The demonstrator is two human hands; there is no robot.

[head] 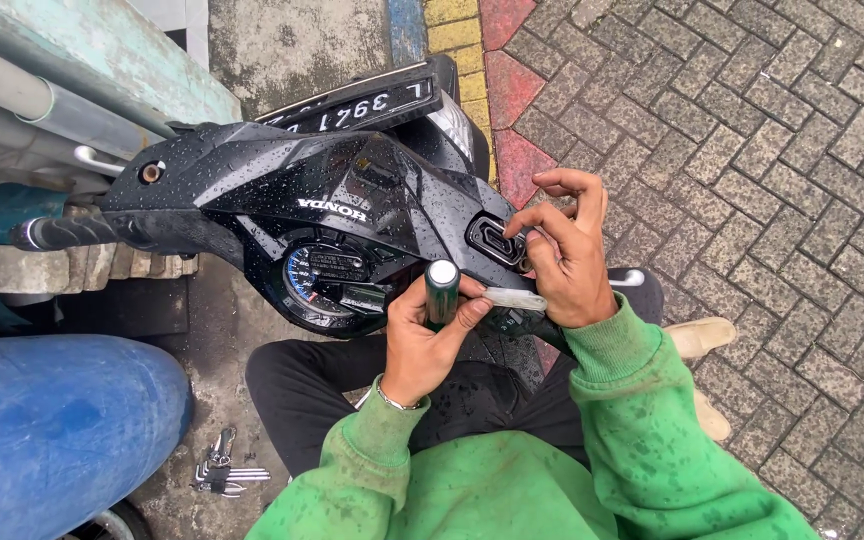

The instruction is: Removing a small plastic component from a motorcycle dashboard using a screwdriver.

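Head view: we take the wet, glossy black plastic handlebar cover of the scooter [282, 190] as our landmark. At its near edge, just beside the round blue-faced speedometer [317, 275], our left hand [427, 345] is closed around a dark green cylindrical tool handle with a pale end cap [441, 290]; we judge the handle is held upright so the shaft, hidden below, bears straight down. At the cover's right end, our right hand [567, 265] is partly curled, fingertips resting on the black oval rubber-rimmed switch block [497, 240], apparently steadying it, while a short pale translucent piece [514, 298] is pinched beneath the palm. Left of the cover stands a blue plastic drum [52, 430]; below it, on the concrete, lies a bunch of metal keys and small wrenches [222, 470].
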